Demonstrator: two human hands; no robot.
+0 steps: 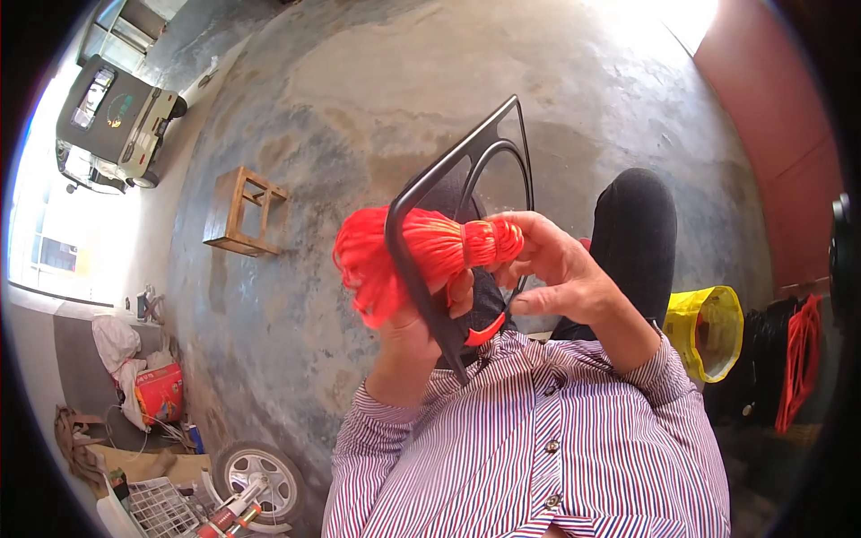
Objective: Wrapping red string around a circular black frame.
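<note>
A bundle of bright red-orange cord (pixel 439 240) is held up in front of my lap. Its loose looped end fans out to the left; its right end is bound tightly with turns of the same cord. From below, my left hand (pixel 414 330) grips the bundle, partly hidden by cord and frame. The fingers of my right hand (pixel 567 276) curl on the bound end, with the thumb standing off below. A black metal tube frame (pixel 453 160) with a curved inner bar leans across my lap, one tube passing in front of the cord. Red cord (pixel 486 332) also wraps its lower part.
On the concrete floor at left stands a wooden stool (pixel 235 211). A yellow bag (pixel 704 332) sits at my right, beside black frames with red cord (pixel 800 363). A wheel (pixel 262 480) and a wire rack (pixel 161 509) lie lower left. A small vehicle (pixel 117 121) is parked far left.
</note>
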